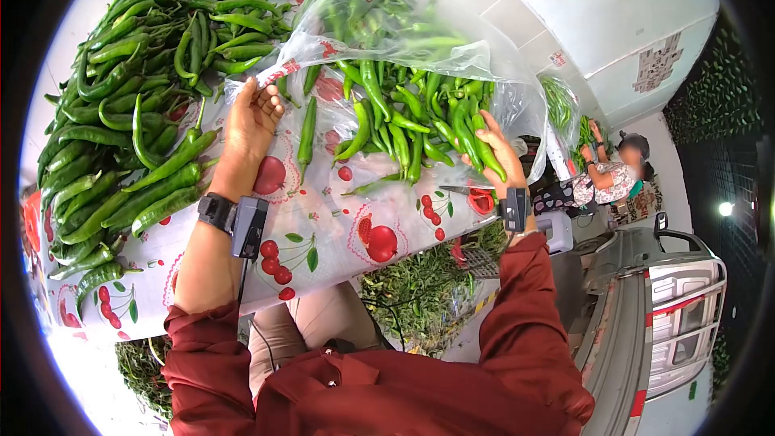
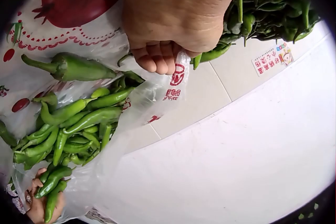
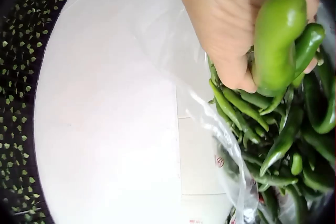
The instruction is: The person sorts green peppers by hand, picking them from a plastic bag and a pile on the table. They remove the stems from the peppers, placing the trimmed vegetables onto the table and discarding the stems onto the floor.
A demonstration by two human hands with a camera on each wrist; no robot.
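Note:
My left hand [image 1: 252,123] pinches the edge of a clear plastic bag [image 1: 472,56] with red print, its fingers curled on the film in the left wrist view. The bag lies on its side with its mouth toward me. Many green chili peppers [image 1: 395,125] are heaped at its mouth, and more show through the film behind. At the right side of the mouth, my right hand [image 1: 499,152] grips a few green chili peppers [image 3: 278,45], which stick out past the thumb in the right wrist view. A single chili pepper [image 1: 307,131] lies between the hands.
A large pile of green chili peppers [image 1: 121,113] covers the left of the cherry-print tablecloth [image 1: 323,250]. Scissors [image 1: 479,199] with red handles lie near the table's right edge. Farther right are another person [image 1: 609,182] and a grey vehicle [image 1: 646,307].

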